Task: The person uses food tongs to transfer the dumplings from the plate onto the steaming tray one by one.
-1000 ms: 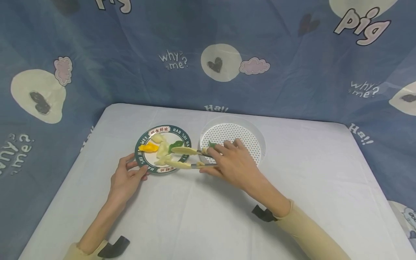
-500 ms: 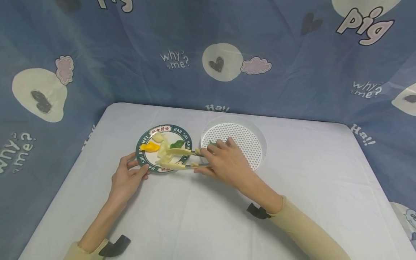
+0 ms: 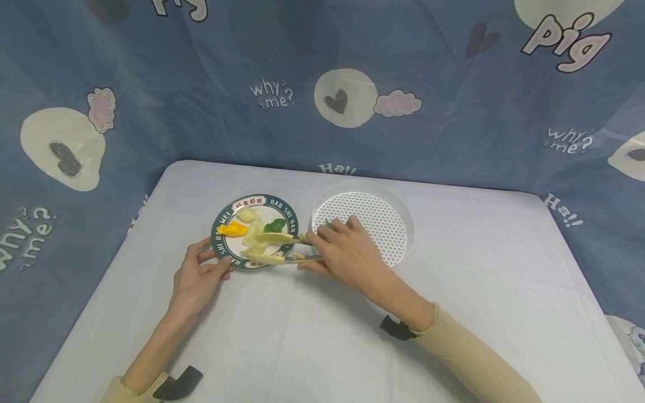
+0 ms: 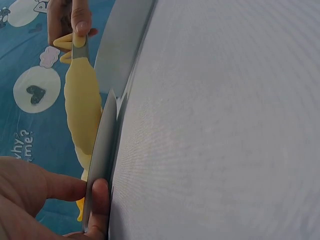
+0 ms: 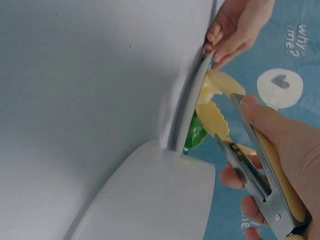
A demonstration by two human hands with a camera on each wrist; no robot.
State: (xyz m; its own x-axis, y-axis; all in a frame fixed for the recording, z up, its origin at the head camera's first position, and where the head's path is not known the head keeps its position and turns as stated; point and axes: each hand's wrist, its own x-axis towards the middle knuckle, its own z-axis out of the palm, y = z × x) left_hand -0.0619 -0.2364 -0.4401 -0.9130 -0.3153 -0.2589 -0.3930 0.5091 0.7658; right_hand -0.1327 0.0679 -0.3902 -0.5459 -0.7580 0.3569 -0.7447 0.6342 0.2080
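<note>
My left hand pinches the near-left rim of a green-bordered plate, thumb above and fingers beneath. On it lie pale yellow-green vegetable-like pieces, an orange-yellow piece and a green piece. My right hand grips metal tongs with yellow scalloped tips. Both tips reach over the plate's near-right side, spread around the pale pieces; whether they touch is hard to tell. In the left wrist view, one yellow tong tip shows above the plate's edge.
A round white perforated tray with a raised wall stands right of the plate, partly behind my right hand. A small green bit shows inside it. White cloth covers the table, and a printed blue curtain hangs behind.
My right hand and the tongs have moved left, bringing the tips farther over the plate and away from the green piece. My left hand and the plate keep their place.
</note>
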